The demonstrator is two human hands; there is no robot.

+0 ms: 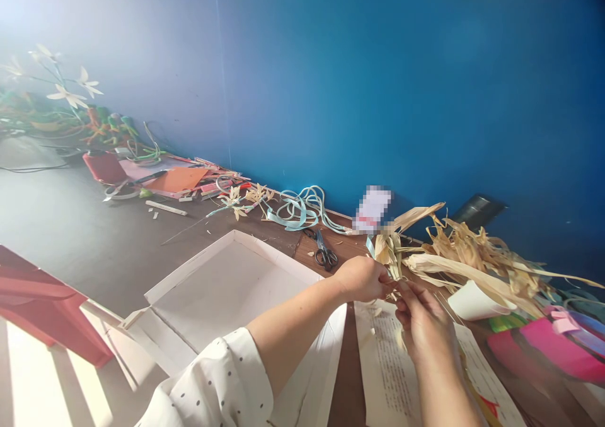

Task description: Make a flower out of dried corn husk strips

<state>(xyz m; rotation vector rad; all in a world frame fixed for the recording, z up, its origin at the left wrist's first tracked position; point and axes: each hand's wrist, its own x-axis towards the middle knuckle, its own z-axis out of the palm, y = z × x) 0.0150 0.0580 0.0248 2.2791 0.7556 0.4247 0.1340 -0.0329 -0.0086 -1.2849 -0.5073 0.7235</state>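
My left hand (pixel 362 278) and my right hand (pixel 423 316) meet just above the table, fingers pinched close together. Between their fingertips is a small piece of dry, pale husk, partly hidden by the fingers. Right behind them is a bunch of dried corn husk (pixel 388 250), with light blue ribbon at its left; I cannot tell whether it joins the piece in my fingers. Printed paper sheets (pixel 385 364) lie beneath my right hand. Black-handled scissors (pixel 325 255) rest on the table to the left of my left hand.
A shallow white box (pixel 212 288) lies under my left arm. More dried husks (pixel 466 244), a white cup (pixel 479 301) on its side and a pink bag (pixel 543 348) are at the right. Along the blue wall run blue cords (pixel 302 206), husk flowers (pixel 236 200) and coloured scraps (pixel 182 180).
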